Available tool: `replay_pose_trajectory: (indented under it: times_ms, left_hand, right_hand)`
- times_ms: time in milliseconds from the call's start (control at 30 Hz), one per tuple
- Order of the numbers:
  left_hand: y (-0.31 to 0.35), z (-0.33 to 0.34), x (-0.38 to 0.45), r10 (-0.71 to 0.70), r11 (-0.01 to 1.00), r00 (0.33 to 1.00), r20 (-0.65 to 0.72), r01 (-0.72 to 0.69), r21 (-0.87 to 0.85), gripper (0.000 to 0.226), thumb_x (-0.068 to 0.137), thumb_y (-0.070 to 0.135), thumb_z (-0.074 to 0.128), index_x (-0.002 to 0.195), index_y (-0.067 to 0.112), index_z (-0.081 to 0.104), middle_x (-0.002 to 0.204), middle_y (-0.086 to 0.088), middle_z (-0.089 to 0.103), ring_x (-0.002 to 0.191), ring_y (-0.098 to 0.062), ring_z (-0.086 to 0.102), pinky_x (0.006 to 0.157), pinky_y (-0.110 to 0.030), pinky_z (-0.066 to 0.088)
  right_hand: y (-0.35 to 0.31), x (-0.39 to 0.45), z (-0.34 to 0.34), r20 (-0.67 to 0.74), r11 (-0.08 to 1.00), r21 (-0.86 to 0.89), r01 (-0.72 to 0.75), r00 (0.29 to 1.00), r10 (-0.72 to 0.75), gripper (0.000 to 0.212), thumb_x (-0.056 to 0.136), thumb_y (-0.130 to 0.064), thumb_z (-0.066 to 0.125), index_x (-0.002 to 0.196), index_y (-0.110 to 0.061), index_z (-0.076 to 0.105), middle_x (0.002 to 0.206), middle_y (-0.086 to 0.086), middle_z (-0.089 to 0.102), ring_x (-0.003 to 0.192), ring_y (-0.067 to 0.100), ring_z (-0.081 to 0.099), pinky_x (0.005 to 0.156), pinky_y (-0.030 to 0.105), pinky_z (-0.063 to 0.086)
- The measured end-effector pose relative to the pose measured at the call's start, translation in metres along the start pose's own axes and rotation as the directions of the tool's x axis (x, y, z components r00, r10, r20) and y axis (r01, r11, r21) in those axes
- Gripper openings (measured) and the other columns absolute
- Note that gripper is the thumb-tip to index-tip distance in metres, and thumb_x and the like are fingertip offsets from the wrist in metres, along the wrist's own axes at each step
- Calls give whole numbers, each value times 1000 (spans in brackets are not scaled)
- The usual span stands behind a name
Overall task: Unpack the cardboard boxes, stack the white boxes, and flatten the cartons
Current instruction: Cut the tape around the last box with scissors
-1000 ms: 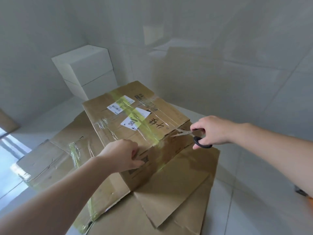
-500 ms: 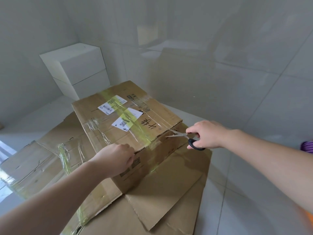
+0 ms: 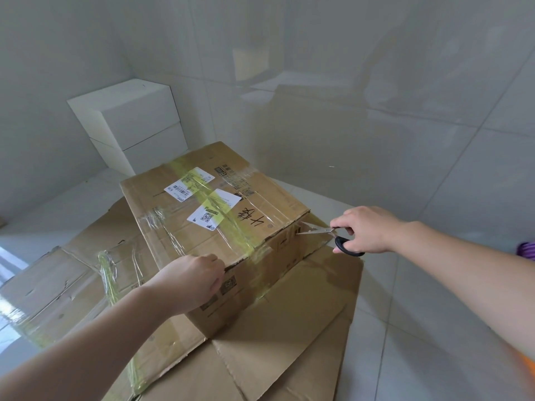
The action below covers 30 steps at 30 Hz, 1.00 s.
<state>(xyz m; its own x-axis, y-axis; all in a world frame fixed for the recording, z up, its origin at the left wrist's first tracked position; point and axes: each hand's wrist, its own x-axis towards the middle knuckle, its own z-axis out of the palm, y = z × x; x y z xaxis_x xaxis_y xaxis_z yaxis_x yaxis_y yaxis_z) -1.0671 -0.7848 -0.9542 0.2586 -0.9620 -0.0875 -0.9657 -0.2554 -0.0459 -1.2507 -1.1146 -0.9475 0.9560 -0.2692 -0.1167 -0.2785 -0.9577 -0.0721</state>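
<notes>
Left of the sealed carton [image 3: 214, 215], flattened cartons [image 3: 66, 273] lie spread on the pale tiled floor [image 3: 405, 328], one of them crossed by a crumpled strip of yellow-green tape [image 3: 108, 273]. Behind the carton and to its left, two white boxes [image 3: 130, 123] stand stacked one on the other in the corner of the tiled walls; both are closed, so you cannot tell what they hold.

The sealed carton itself sits on the flattened cardboard, brown, creased and closed. A band of yellow tape [image 3: 220, 209] runs across its top, clear tape crosses it in wrinkled strips, and two white shipping labels [image 3: 212, 211] with printed codes lie under the tape. Black handwritten marks sit near the carton's right top edge. Its contents are hidden.

Your left hand [image 3: 188, 280] rests at the carton's near top edge, fingers curled over that edge and gripping it. To the right of the carton, your right hand [image 3: 367, 230] holds a pair of black-handled scissors [image 3: 327, 234], fingers through the loops. The blades are parted, their tips at the carton's right-hand corner just under the top flap. Another flattened carton panel [image 3: 289, 328] lies below that corner.
</notes>
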Motion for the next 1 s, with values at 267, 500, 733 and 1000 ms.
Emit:
replay_pose_trajectory:
  times_ms: [267, 500, 733, 1000]
  left_hand:
    - [0, -3, -7, 53, 993, 987, -149, -68, -96, 22, 91, 12, 55, 69, 8, 56, 66, -3, 52, 50, -25, 52, 49, -33, 48]
    - [-1, -3, -8, 84, 988, 972, -220, -109, -106, 24, 87, 10, 62, 64, 8, 55, 60, -3, 51, 43, -25, 49, 40, -29, 45]
    - [-3, -3, -9, 90, 983, 972, -218, -122, -136, 23, 87, 8, 60, 64, 9, 54, 60, -2, 50, 43, -24, 49, 42, -31, 46]
    - [-3, -2, -9, 73, 984, 977, -200, -103, -143, 24, 91, 12, 55, 68, 8, 55, 64, -2, 50, 47, -25, 50, 46, -34, 47]
  right_hand:
    - [4, -1, 1, -66, 1000, -11, -12, 998, 12, 50, 70, -68, 61, 111, -39, 60, 71, -15, 46, 67, 1, 44, 53, 19, 25]
    - [2, -1, 5, -37, 1000, 0, -29, 999, 29, 46, 71, -65, 62, 109, -39, 60, 72, -15, 45, 67, 2, 43, 53, 20, 27]
    - [-7, -4, 7, -54, 999, -40, 11, 998, -13, 51, 73, -67, 59, 117, -40, 59, 72, -17, 44, 71, 10, 44, 53, 18, 23]
    - [-24, -5, 15, -62, 998, -61, 25, 998, -28, 53, 74, -69, 55, 119, -41, 58, 70, -17, 38, 75, 12, 44, 60, 25, 27]
